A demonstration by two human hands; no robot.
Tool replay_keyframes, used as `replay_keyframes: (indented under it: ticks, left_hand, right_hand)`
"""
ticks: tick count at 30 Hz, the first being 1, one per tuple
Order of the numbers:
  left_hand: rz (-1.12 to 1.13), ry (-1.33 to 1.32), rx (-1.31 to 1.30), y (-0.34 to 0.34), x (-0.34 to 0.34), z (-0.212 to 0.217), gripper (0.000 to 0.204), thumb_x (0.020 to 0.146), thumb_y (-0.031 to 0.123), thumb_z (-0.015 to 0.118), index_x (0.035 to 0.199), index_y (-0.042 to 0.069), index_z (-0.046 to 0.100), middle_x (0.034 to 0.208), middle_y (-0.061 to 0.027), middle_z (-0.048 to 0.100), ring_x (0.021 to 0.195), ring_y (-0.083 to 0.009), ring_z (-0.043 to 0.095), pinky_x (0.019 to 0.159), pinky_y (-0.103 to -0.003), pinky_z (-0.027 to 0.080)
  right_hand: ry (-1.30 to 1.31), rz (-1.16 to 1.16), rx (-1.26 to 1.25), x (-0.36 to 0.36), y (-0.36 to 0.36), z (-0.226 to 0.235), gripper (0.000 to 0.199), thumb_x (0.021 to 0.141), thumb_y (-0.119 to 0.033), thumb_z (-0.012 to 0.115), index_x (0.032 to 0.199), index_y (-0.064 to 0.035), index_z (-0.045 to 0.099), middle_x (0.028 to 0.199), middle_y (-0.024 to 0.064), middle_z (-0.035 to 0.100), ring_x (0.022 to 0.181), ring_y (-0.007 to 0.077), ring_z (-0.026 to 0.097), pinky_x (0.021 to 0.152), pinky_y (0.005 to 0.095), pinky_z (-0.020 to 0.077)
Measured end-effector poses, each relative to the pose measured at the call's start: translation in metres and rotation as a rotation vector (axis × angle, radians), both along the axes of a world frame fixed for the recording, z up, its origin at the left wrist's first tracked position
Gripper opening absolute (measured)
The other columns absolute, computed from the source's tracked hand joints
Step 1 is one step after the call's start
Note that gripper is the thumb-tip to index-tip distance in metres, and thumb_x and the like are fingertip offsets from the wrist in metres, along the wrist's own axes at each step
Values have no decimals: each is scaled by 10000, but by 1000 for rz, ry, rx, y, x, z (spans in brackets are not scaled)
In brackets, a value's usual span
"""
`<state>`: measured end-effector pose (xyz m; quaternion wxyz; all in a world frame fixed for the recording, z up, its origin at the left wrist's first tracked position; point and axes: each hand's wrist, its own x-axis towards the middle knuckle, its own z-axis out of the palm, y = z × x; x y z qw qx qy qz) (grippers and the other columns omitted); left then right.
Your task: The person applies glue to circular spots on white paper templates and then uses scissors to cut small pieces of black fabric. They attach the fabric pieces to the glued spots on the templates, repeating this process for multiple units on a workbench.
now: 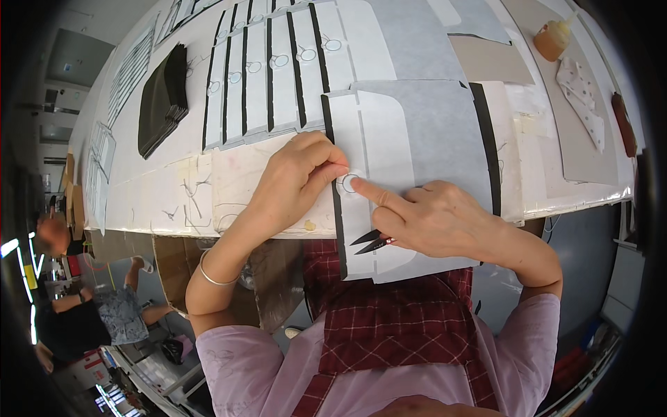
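Observation:
In front of me a pale grey-white fabric panel (445, 153) with black edge strips lies on the table, its near end hanging over the edge toward my lap. A small round ring-shaped piece (349, 184) sits near its left strip. My right hand (438, 219) presses an index fingertip onto that ring, while its other fingers hold dark thread snips (368, 243), blades pointing left. Just above the ring, my left hand (299, 174) is closed in a pinch at the panel's left edge; whatever is between its fingertips is too small to make out.
Beyond lie overlapping panels (278, 90) with similar rings. A black fabric stack (164, 104) sits at left, near loose threads (194, 198). At right are an amber squeeze bottle (553, 40), a dotted cloth (581, 101) and a brown object (623, 125). Another person (90, 313) is at far left.

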<state>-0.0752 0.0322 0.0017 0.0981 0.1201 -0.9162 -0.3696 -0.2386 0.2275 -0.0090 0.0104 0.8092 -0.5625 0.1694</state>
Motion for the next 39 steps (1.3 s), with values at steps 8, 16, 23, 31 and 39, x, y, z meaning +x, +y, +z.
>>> replay_keyframes:
  ticks: [8, 16, 23, 31, 39]
  left_hand:
    - [134, 18, 209, 6, 13, -3, 38, 912, 5, 677, 934, 2, 647, 891, -63, 583, 809, -181, 559, 692, -276, 456]
    - [-44, 89, -266, 11, 3, 9, 106, 854, -7, 706, 942, 14, 653, 898, -87, 610, 846, -263, 592, 701, -343, 482]
    - [-73, -18, -175, 5, 0, 8, 102, 853, -2, 702, 926, 12, 632, 870, -94, 586, 812, -273, 566, 693, -354, 475]
    - [-5, -19, -48, 10, 3, 6, 88, 896, 46, 684, 927, 12, 609, 864, -101, 577, 823, -277, 556, 715, -374, 463]
    - [112, -23, 149, 9, 6, 3, 109, 885, 45, 701, 932, 14, 607, 850, -101, 562, 809, -270, 547, 698, -366, 463]
  right_hand:
    - [-61, 36, -28, -2, 1, -4, 196, 884, -194, 640, 781, -72, 526, 1335, 169, 644, 458, 117, 580, 441, 274, 480]
    - [-32, 10, -32, -2, 2, -8, 279, 794, -275, 747, 773, -108, 525, 1393, 84, 630, 458, 75, 509, 423, 234, 428]
    - [-34, 13, -47, -2, 1, -9, 267, 794, -263, 743, 759, -110, 527, 1372, 87, 642, 454, 70, 501, 414, 231, 417]
    - [-67, 21, -67, -3, 0, -10, 282, 777, -256, 752, 750, -112, 512, 1376, 93, 639, 459, 68, 503, 421, 230, 420]
    - [-73, 11, -70, -2, 0, -11, 301, 763, -267, 761, 749, -112, 503, 1396, 85, 626, 465, 71, 509, 428, 232, 431]
